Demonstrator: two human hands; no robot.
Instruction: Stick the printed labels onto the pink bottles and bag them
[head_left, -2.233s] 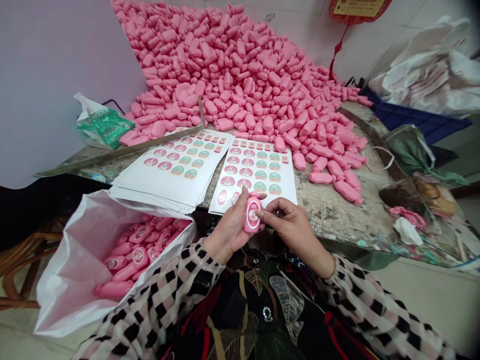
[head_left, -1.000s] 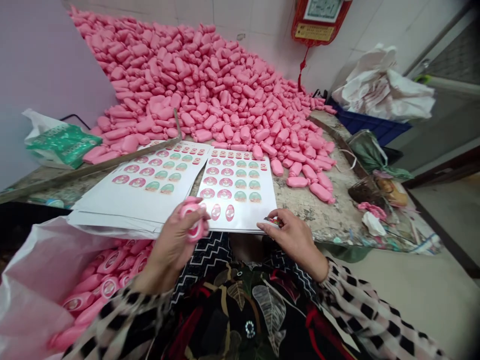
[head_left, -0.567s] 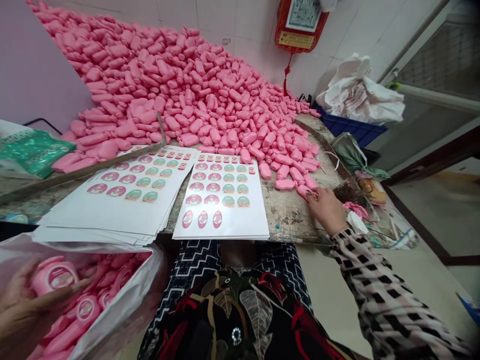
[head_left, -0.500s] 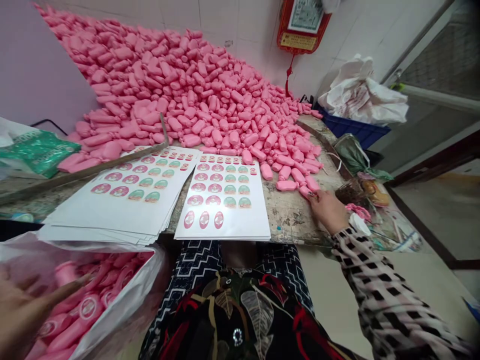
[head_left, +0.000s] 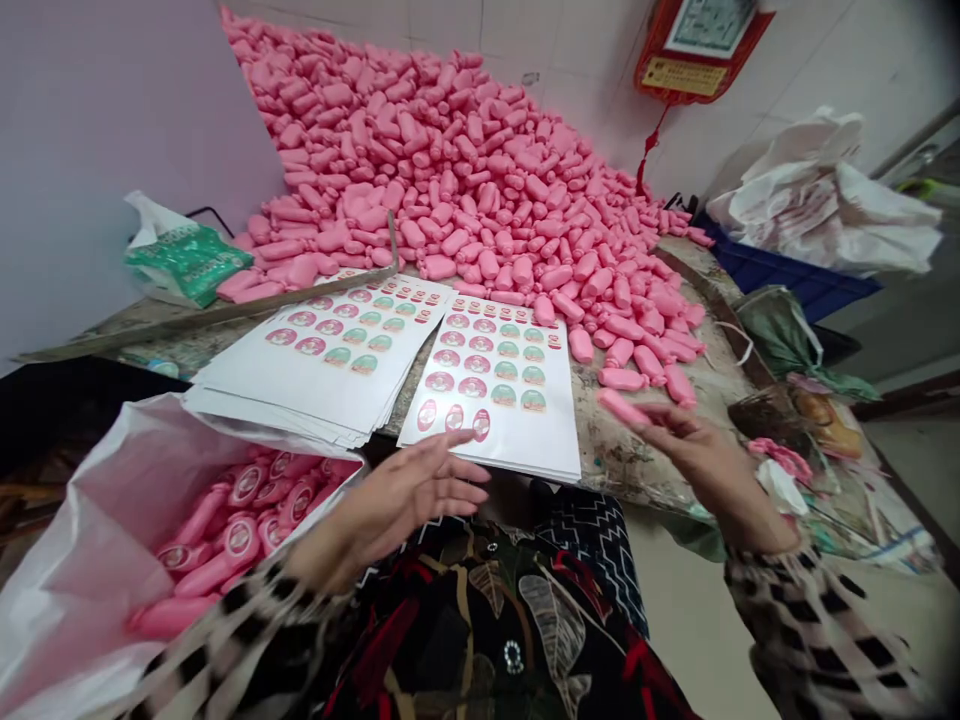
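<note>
Pinching an unlabelled pink bottle point(head_left: 619, 407) near one end, your right hand point(head_left: 701, 450) holds it out above the worn counter point(head_left: 622, 470), though slight blur makes the exact grip hard to read. Your left hand point(head_left: 405, 495) is open and empty, its fingers spread just over the near edge of the sticker sheet point(head_left: 487, 385). So shallow a fingertip hold could let the bottle slip, dropping it onto the counter or among the loose pink bottles point(head_left: 450, 190) heaped beyond. The sheet lies loose, so a low sweep of your hand or sleeve could drag it out of square or crease it. The white plastic sack point(head_left: 82, 540) of labelled bottles point(head_left: 240, 540) stands open at your left, and its soft rim offers little protection: a careless knock could tip it and spill them onto the floor
</note>
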